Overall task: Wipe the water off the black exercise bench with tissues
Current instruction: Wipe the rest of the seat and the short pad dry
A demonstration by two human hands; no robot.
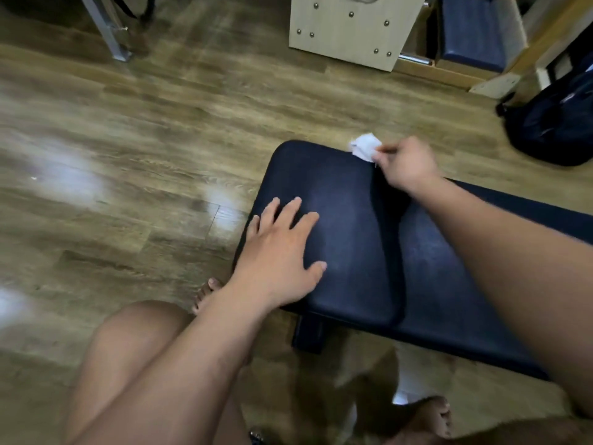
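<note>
White tissue [364,146], pinched by the right hand [409,165], touches the far edge of the black tabletop [353,252]; the left hand [282,248] rests flat, fingers spread, nearer the person.

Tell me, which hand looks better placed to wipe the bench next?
The right hand: it pinches the crumpled tissue at the far edge of the black exercise bench. The left hand lies flat on the bench, holding nothing.
</note>
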